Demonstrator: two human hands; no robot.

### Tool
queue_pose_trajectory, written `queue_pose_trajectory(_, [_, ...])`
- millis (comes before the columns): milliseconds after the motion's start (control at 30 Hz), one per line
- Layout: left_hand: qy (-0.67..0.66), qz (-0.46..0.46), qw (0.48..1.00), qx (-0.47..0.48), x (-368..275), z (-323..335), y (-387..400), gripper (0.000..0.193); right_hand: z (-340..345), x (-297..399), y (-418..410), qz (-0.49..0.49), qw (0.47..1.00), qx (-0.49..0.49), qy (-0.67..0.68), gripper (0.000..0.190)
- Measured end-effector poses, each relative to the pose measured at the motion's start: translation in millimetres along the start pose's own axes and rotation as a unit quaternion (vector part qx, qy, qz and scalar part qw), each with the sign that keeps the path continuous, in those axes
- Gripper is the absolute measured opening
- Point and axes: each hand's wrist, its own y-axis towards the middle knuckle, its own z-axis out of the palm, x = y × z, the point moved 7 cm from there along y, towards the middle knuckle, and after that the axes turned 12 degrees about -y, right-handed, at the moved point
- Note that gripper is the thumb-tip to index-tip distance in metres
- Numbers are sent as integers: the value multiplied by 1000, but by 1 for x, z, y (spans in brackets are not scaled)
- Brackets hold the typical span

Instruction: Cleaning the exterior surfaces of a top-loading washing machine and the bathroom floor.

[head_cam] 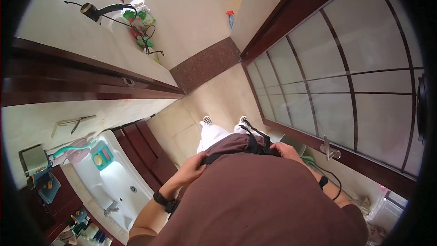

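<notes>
A black waist strap (pixel 213 158) runs across the front of my brown shirt (pixel 252 191). At its left end in the picture, my left hand (pixel 191 169) grips the strap near my hip. On the other side, my right hand (pixel 285 150) pinches the strap beside a black buckle and hanging straps (pixel 257 141). Both wrists wear black bands. Below the shirt hem show white trousers (pixel 213 135) and checkered shoes (pixel 207 120) on the tiled floor.
A white sink (pixel 119 184) with a green soap dish (pixel 102 157) is at lower left. A glazed door (pixel 327 85) with a handle (pixel 330 150) stands at right. Ahead lies a stone threshold (pixel 206 63); beyond it are a hair dryer (pixel 90 12), bags (pixel 140 17) and a spray bottle (pixel 230 19).
</notes>
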Motion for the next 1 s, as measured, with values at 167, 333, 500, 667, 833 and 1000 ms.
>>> queue_pose_trajectory(167, [194, 23, 980, -26, -31, -2, 46, 26, 42, -64, -2, 56, 995, -48, -74, 34])
queue_pose_trajectory(333, [254, 24, 965, -56, -12, -22, 42, 27, 55, -49, 16, 121, 989, -52, -60, 30])
queue_pose_trajectory(500, [258, -6, 965, -41, -7, -42, 38, 27, 61, -27, 24, 111, 990, 3, -86, 27])
queue_pose_trajectory(667, [259, -37, 965, -27, 3, -70, 28, 26, 69, 7, 32, 53, 997, 30, -38, 27])
queue_pose_trajectory(833, [244, -18, 970, 4, -7, -87, 33, 22, 68, 20, 44, 57, 997, 58, -8, 31])
queue_pose_trajectory(1000, [237, -15, 971, 10, -14, -106, 52, 22, 59, 17, 75, 67, 995, 73, 31, 35])
